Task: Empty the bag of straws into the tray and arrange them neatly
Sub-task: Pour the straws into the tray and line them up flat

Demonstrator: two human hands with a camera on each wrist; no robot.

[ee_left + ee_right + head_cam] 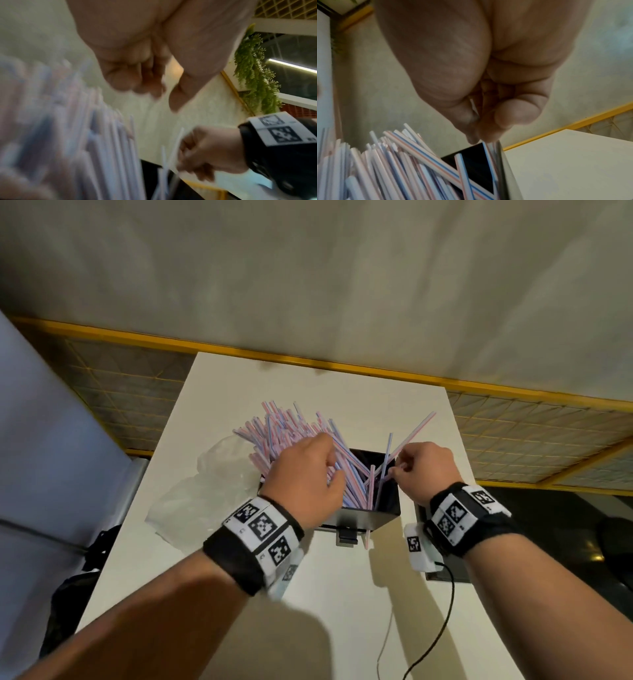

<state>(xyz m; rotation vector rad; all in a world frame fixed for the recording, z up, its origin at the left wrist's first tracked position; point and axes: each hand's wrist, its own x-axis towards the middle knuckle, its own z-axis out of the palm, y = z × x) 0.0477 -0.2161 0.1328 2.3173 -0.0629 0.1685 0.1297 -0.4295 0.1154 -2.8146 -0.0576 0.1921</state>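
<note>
The white table stood against a pale wall edged with a yellow strip; mesh-patterned flooring lay on both sides. The black tray sat mid-table, the striped straws leaning out of it to the left in a loose fan. The left hand rested against that bundle, fingers loosely curled, gripping nothing. The right hand pinched 1 straw between thumb and fingertips at the tray's right side. The emptied clear bag lay crumpled left of the tray. Another straw hung at the tray's front.
</note>
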